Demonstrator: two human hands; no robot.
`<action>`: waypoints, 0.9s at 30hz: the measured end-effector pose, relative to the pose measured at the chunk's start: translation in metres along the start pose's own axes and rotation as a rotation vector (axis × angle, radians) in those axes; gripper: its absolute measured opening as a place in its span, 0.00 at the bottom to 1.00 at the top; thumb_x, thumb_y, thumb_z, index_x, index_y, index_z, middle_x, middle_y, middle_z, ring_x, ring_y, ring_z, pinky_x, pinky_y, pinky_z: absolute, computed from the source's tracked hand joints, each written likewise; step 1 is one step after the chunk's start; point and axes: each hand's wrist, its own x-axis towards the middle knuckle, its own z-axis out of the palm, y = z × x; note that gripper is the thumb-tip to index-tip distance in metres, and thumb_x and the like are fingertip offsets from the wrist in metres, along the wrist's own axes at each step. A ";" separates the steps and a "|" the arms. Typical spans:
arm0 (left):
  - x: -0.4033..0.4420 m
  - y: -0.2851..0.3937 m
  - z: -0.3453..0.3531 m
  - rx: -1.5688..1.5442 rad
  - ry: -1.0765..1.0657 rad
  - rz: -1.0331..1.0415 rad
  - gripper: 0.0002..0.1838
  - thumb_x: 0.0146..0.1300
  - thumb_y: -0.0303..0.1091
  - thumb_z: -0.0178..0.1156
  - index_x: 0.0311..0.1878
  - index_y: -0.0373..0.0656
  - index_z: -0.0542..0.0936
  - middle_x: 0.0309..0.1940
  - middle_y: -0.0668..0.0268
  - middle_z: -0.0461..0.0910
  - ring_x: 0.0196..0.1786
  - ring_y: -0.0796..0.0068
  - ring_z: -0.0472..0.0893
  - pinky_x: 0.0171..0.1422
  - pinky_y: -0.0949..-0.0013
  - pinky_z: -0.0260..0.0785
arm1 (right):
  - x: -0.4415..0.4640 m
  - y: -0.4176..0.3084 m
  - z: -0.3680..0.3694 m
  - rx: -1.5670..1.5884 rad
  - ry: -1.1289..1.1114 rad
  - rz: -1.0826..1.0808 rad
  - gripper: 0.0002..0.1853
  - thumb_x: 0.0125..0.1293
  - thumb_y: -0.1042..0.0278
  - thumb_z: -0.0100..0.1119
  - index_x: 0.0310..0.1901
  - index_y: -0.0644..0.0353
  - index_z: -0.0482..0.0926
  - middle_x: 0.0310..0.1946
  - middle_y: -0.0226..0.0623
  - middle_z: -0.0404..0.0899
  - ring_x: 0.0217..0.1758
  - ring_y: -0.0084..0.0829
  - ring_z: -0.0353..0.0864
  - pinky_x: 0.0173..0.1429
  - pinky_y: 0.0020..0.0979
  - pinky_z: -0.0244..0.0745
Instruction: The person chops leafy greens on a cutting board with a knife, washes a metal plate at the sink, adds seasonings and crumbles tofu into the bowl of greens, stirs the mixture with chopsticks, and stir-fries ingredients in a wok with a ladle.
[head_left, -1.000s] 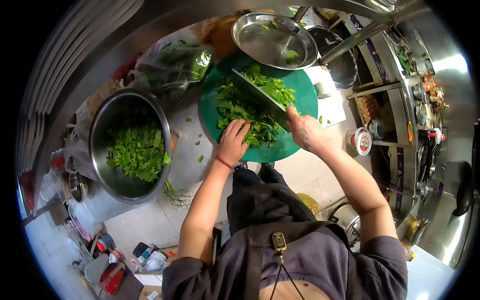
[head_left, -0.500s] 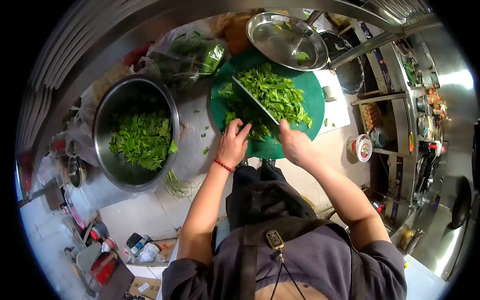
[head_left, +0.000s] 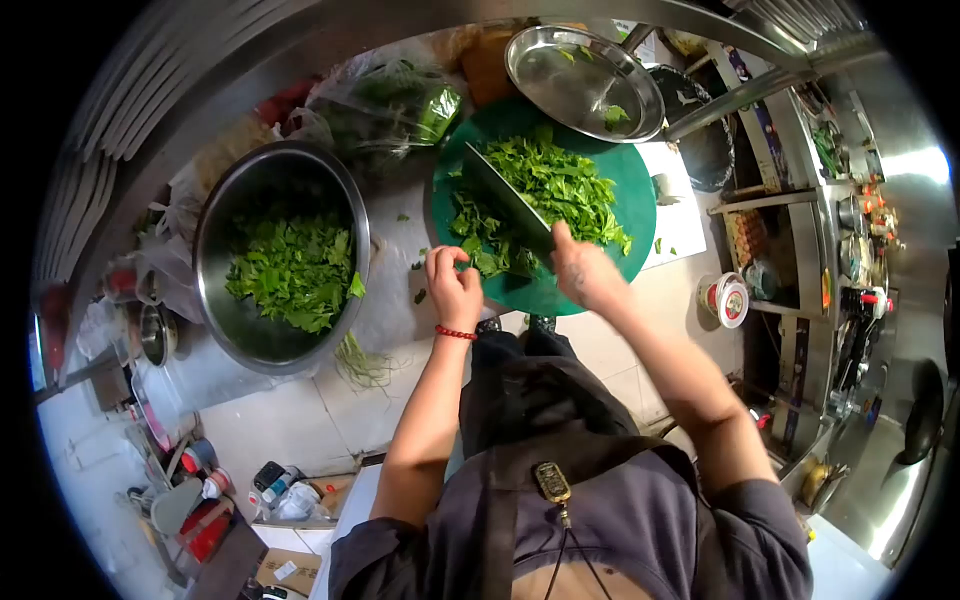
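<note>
Pulled back from the chopped greens (head_left: 565, 190) on the green board (head_left: 636, 205), my left hand (head_left: 457, 292) curls loosely at its near-left rim; my right hand (head_left: 588, 272) grips the knife (head_left: 508, 202) among them. Chopping seems underway; another cut calls for steadied leaves, fingertips tucked.

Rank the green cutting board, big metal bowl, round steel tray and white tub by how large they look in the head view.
Largest: green cutting board and big metal bowl, too close to rank
Next: round steel tray
Smallest: white tub
</note>
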 end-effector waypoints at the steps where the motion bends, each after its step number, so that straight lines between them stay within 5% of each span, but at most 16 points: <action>1: -0.005 -0.001 -0.001 0.068 -0.010 0.053 0.24 0.45 0.23 0.59 0.49 0.35 0.66 0.49 0.52 0.62 0.52 0.52 0.67 0.58 0.59 0.60 | -0.010 -0.012 -0.028 -0.055 -0.050 -0.009 0.13 0.54 0.79 0.45 0.42 0.65 0.58 0.24 0.58 0.76 0.30 0.58 0.78 0.33 0.51 0.72; 2: -0.004 0.000 0.003 0.125 -0.008 0.107 0.36 0.44 0.26 0.64 0.59 0.34 0.63 0.60 0.49 0.56 0.60 0.49 0.63 0.65 0.56 0.56 | -0.019 -0.015 -0.042 -0.060 -0.025 -0.021 0.14 0.54 0.79 0.45 0.43 0.65 0.58 0.24 0.57 0.76 0.30 0.57 0.78 0.34 0.51 0.73; 5: -0.012 0.010 0.009 0.271 -0.068 0.090 0.47 0.42 0.28 0.71 0.65 0.33 0.56 0.61 0.48 0.55 0.61 0.46 0.62 0.67 0.56 0.56 | -0.018 -0.003 -0.013 -0.110 -0.030 0.045 0.18 0.54 0.79 0.45 0.48 0.66 0.58 0.26 0.56 0.77 0.32 0.55 0.79 0.35 0.50 0.73; 6: -0.007 0.005 0.014 0.394 -0.019 0.182 0.50 0.41 0.30 0.74 0.66 0.32 0.55 0.60 0.51 0.57 0.54 0.56 0.70 0.52 0.66 0.70 | -0.008 0.010 0.012 -0.121 0.011 0.015 0.21 0.54 0.79 0.45 0.51 0.67 0.57 0.28 0.56 0.78 0.33 0.55 0.79 0.36 0.49 0.74; 7: -0.001 -0.003 0.018 0.393 -0.018 0.193 0.50 0.41 0.30 0.74 0.66 0.32 0.55 0.60 0.51 0.57 0.54 0.56 0.70 0.52 0.66 0.70 | -0.002 0.011 0.011 -0.118 -0.058 0.046 0.19 0.56 0.78 0.45 0.51 0.67 0.58 0.29 0.55 0.78 0.33 0.55 0.79 0.38 0.48 0.74; 10: 0.026 -0.007 0.033 0.295 -0.103 0.179 0.38 0.47 0.26 0.69 0.62 0.31 0.62 0.56 0.51 0.64 0.41 0.59 0.77 0.43 0.68 0.74 | 0.004 0.013 -0.043 -0.104 -0.064 0.004 0.15 0.62 0.73 0.45 0.49 0.66 0.60 0.28 0.55 0.78 0.32 0.55 0.78 0.37 0.48 0.74; 15: 0.060 0.038 0.075 0.118 -0.093 0.455 0.26 0.51 0.24 0.64 0.55 0.34 0.71 0.50 0.53 0.71 0.42 0.61 0.77 0.41 0.68 0.74 | 0.013 0.046 -0.071 -0.239 0.011 -0.017 0.11 0.63 0.71 0.46 0.44 0.63 0.60 0.25 0.54 0.77 0.31 0.56 0.78 0.35 0.50 0.72; 17: 0.066 0.058 0.080 0.209 -0.181 0.555 0.26 0.49 0.28 0.66 0.54 0.35 0.73 0.51 0.54 0.73 0.51 0.57 0.74 0.53 0.63 0.70 | 0.027 0.078 -0.031 -0.159 0.084 -0.028 0.11 0.61 0.72 0.47 0.43 0.61 0.60 0.24 0.54 0.77 0.31 0.55 0.78 0.34 0.49 0.72; 21: 0.054 0.081 0.039 0.268 -0.222 0.660 0.24 0.47 0.26 0.65 0.51 0.36 0.75 0.53 0.55 0.72 0.52 0.56 0.72 0.58 0.61 0.67 | 0.016 0.055 -0.088 -0.279 0.025 -0.079 0.11 0.60 0.76 0.44 0.44 0.63 0.60 0.21 0.53 0.76 0.28 0.54 0.78 0.29 0.48 0.72; 25: 0.035 0.063 0.003 0.043 -0.103 0.432 0.18 0.52 0.22 0.59 0.49 0.37 0.77 0.50 0.56 0.75 0.47 0.58 0.77 0.51 0.65 0.71 | -0.038 0.015 -0.085 -0.173 0.068 -0.066 0.16 0.58 0.78 0.43 0.49 0.66 0.60 0.20 0.53 0.75 0.26 0.52 0.78 0.27 0.48 0.72; 27: 0.023 0.045 -0.005 -0.075 -0.031 0.342 0.18 0.54 0.18 0.57 0.50 0.37 0.77 0.51 0.56 0.75 0.45 0.69 0.79 0.44 0.71 0.74 | -0.046 0.006 -0.049 -0.100 0.058 -0.133 0.19 0.56 0.79 0.43 0.51 0.68 0.59 0.21 0.53 0.76 0.26 0.52 0.78 0.28 0.48 0.72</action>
